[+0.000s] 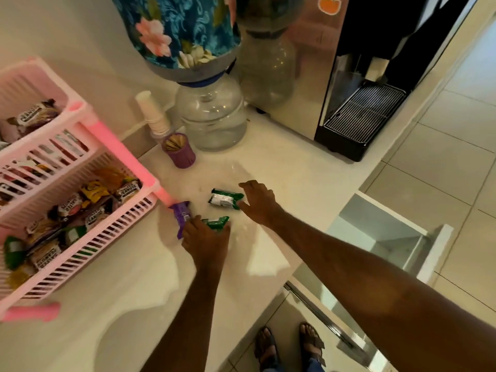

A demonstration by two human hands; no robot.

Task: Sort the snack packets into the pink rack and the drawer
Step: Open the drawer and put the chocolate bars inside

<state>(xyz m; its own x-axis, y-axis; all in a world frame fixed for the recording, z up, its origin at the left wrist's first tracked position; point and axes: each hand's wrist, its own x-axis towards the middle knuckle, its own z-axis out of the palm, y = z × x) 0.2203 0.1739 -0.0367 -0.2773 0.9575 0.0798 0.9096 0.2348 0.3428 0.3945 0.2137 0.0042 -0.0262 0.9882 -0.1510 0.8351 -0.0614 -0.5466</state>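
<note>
feet: sandals (290,345) on tiled floor, bottom edge, under the bench edge.
bench: white top (128,277), carries everything below.
drawer: open (381,237), right of the bench, below its edge; white walls; no packet visible in it.
left hand: (205,237) palm down on the bench; its grip is on the near green packet, fingers over it. Fingertips also touch the purple packet; a hold on that one I can't tell.
near green packet: (218,222) green wrapper with white print, mostly hidden under the left hand. Exposed end points up-right, long axis roughly left-right.
purple packet: (181,214) purple wrapper, small white patch, lying flat. Long axis near-to-far, far end touching the rack's pink leg.
right hand: (259,202) fingers straight and spread, grip apart, holding nothing; fingertips just beside the far green packet's right end, contact unclear.
far green packet: (225,199) green with a white panel, flat on the bench, well in view. Long axis left-right, slightly tilted, right end toward the right hand.
rack: pink slatted (80,237), left; lower tier full of mixed packets, brown, yellow, green; upper tier holds more.
purple cup: (179,150) wooden sticks inside, beyond the packets.
paper cups: (153,114) stacked, tilted, behind it.
water jar: (212,116) clear, floral cover on top.
machine: (357,122) black drip tray, far right.
</note>
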